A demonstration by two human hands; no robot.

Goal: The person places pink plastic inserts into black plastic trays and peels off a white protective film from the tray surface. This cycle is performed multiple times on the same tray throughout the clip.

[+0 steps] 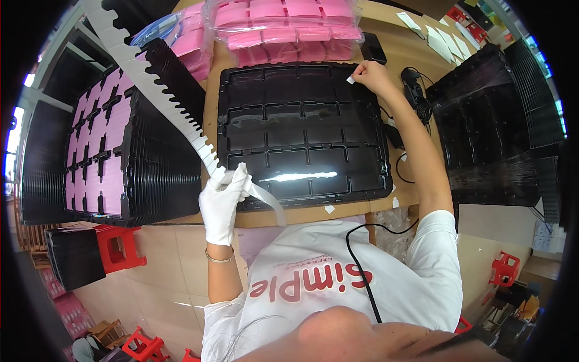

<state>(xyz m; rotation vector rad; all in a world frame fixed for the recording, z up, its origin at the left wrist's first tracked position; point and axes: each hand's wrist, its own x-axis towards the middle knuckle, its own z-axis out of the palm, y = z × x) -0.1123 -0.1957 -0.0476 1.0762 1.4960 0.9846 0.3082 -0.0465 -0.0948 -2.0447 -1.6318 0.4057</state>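
Left hand [218,202] grips notched strip [152,90], centre-left; right hand [373,75], well apart, pinches white tab [350,79] by black tray [289,130], upper centre-right. Strip's length could cause snagging on left-side stack [154,175].

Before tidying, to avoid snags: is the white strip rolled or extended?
Extended: the strip runs from the left hand to the picture's top.

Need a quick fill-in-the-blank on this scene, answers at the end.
1. The left hand, holding the notched strip, wears a glove coloured ____.
2. The right hand pinches a small white piece near the far ____ corner of the black tray.
3. The plastic-wrapped bundles beyond the tray are coloured ____.
Missing words: white; right; pink.
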